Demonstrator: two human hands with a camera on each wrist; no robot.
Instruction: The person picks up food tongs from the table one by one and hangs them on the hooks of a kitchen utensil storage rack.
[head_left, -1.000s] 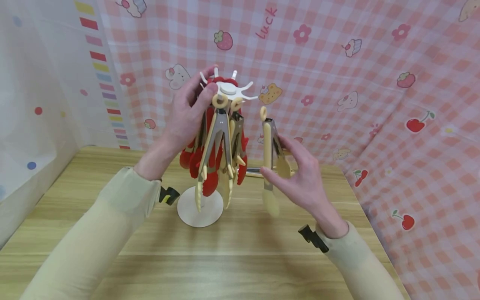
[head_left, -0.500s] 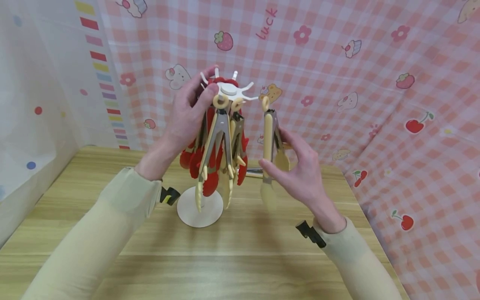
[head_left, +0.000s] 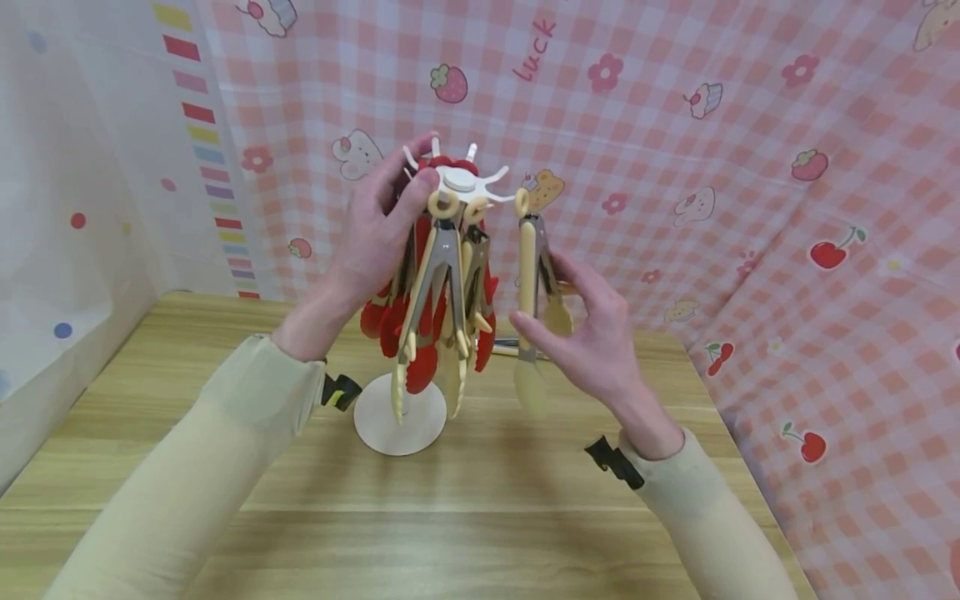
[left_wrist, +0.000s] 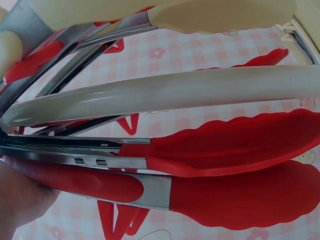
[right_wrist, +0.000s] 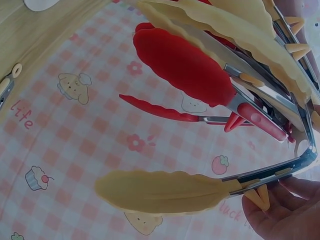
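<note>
My left hand (head_left: pixel 371 225) grips the top of a white stand with curved hooks (head_left: pixel 460 178), thumb over the hub. Red-tipped tongs (head_left: pixel 422 369) and cream-tipped tongs (head_left: pixel 447 275) hang around it by their rings. Held nearly upright in my right hand (head_left: pixel 596 333) is another pair of cream tongs (head_left: pixel 528 267), its ring right at the tip of the right-hand hook. The right wrist view shows the fingers on its handle and the scalloped cream head (right_wrist: pixel 160 192) apart from the hanging ones. In the left wrist view, red tongs heads (left_wrist: pixel 245 195) fill the lower right.
The stand's round white base (head_left: pixel 397 425) rests on the wooden table (head_left: pixel 480 533). Behind the hanging tongs, more metal-armed tongs (head_left: pixel 506 346) lie at the table's back. A pink checked cloth (head_left: pixel 675 250) hangs behind and along the right side.
My right hand has moved up and to the left with the cream tongs, bringing the ring to the hook tip. My left hand keeps its grip on the stand's top.
</note>
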